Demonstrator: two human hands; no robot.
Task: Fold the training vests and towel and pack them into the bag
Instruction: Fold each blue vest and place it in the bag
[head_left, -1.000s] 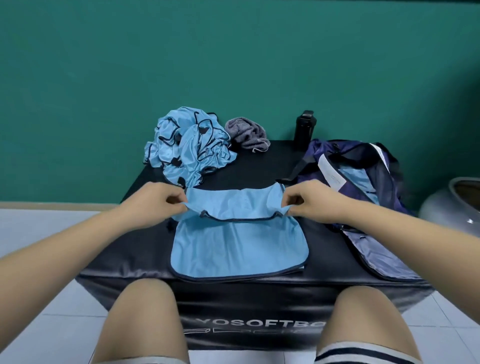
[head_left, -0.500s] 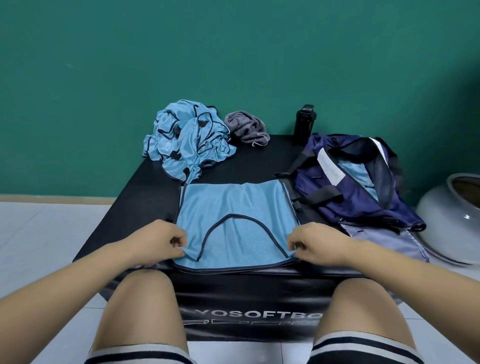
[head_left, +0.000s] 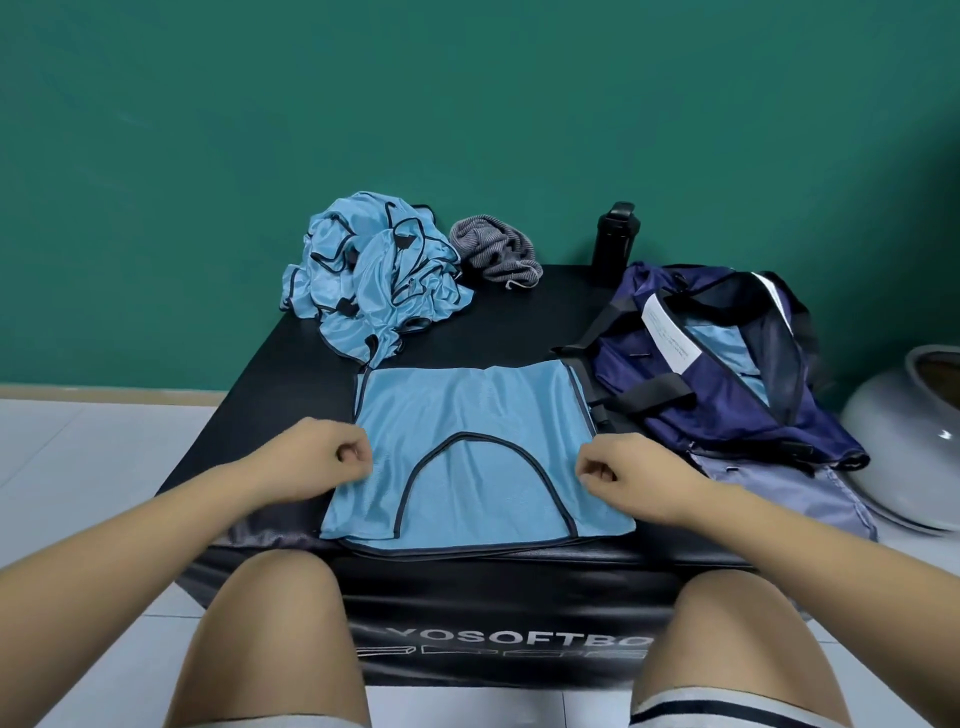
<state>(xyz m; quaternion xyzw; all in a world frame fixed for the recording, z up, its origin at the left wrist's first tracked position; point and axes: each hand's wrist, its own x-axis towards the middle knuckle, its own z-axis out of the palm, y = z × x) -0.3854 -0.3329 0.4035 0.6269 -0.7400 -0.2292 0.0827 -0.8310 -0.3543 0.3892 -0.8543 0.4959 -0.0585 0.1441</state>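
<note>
The folded training vest (head_left: 467, 415) lies flat on the black padded box (head_left: 280, 384), directly between the two hands. The left hand (head_left: 327, 460) sits at its left edge and the right hand (head_left: 623, 470) overlaps its right edge, the two held well apart. Both have their fingers curled in; I cannot tell whether either pinches the cloth or just rests there.

The vest's dark-trimmed neckline makes an arch midway between the hands, its crown pointing away from the person and its open end toward the near edge. The folded shape looks close to square, so I can't say which way its long side runs.

Beyond the left hand is a crumpled heap of blue vests (head_left: 374, 280), with the grey towel (head_left: 493, 252) just beside it. Beyond the right hand stands a black bottle (head_left: 615, 241). Past that hand, further right, the navy bag (head_left: 727, 410) lies open with blue cloth showing inside.
</note>
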